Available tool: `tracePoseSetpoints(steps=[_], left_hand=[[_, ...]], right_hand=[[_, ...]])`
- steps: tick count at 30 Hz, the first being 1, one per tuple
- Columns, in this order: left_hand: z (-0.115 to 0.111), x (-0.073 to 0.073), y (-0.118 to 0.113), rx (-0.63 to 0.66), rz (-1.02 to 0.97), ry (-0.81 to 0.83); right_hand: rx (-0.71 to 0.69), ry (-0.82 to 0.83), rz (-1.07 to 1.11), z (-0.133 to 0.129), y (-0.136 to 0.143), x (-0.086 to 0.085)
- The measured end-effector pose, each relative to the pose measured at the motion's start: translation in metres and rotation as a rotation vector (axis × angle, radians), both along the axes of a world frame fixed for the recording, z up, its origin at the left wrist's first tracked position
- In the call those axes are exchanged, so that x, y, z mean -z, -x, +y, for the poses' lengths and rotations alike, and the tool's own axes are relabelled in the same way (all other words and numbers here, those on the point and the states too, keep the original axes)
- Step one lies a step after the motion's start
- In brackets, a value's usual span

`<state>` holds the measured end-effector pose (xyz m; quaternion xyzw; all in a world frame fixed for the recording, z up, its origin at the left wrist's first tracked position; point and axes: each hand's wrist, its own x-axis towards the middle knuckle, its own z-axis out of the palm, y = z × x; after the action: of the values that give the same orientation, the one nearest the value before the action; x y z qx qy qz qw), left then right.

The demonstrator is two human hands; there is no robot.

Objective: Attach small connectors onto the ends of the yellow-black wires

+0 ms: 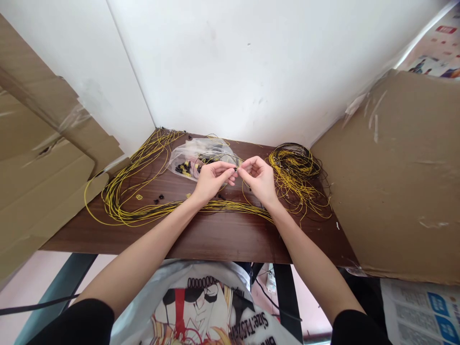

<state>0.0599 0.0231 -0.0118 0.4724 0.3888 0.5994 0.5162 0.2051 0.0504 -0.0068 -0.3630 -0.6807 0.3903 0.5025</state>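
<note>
My left hand and my right hand meet above the middle of the brown table. Between their fingertips is a small black part, pinched from both sides; its shape is too small to tell. Thin wires run near the fingers. Just behind my left hand lies a clear plastic bag with black and yellow small parts in it. A long bundle of yellow and black wires passes under my wrists and bends round on the left.
A tangled coil of yellow and black wires lies at the right. Loose black parts and a yellow piece rest on the left. Cardboard stands at both sides, with a white wall behind.
</note>
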Motion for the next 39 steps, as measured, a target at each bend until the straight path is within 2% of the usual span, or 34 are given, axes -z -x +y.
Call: tracePoseSetpoints(steps=[5,17,27,39], left_hand=[[-0.0011,0.0,-0.0009,-0.02,0.021,-0.005],[-0.0035,-0.0025,-0.0011,0.0,-0.026,0.051],[0.001,0.0018,0.0001,0.024,-0.165,0.131],[-0.0009,0.0003,0.0,0.006,-0.173,0.145]], right_hand=[[0.063,-0.102,-0.125,-0.0023,-0.001,-0.0012],[0.026,-0.212,-0.185,-0.0055,0.0001,-0.0013],[0.03,-0.129,-0.175,-0.0015,-0.0036,-0.0035],[0.081,-0.218,-0.295,0.0024,-0.0072,-0.0024]])
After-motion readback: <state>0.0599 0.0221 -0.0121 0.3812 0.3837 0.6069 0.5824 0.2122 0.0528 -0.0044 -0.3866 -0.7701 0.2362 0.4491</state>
